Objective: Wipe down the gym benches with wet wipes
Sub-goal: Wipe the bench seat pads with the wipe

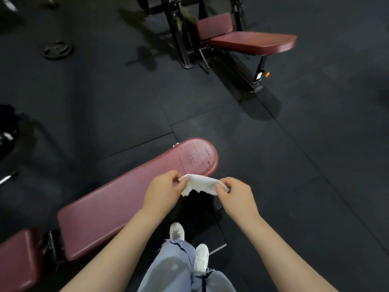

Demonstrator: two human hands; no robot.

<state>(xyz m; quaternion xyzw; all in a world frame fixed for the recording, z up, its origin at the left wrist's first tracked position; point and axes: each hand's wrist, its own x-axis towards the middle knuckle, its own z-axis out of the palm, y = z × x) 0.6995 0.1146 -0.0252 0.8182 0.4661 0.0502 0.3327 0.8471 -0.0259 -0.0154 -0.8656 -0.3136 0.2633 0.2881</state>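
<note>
A white wet wipe (202, 185) is stretched between both my hands, above the near edge of a long maroon bench (117, 203). My left hand (164, 191) pinches its left end and my right hand (236, 196) pinches its right end. The bench runs from lower left to its rounded end (197, 158), where the pad looks scuffed and streaked. A second maroon bench (252, 42) with an upright back pad stands farther off at the upper right.
Dark rubber floor tiles (294, 165) lie all around. A black weight plate (58, 49) lies on the floor at upper left. A black machine frame (179, 32) stands behind the far bench. My shoes and jeans (181, 260) are beside the near bench.
</note>
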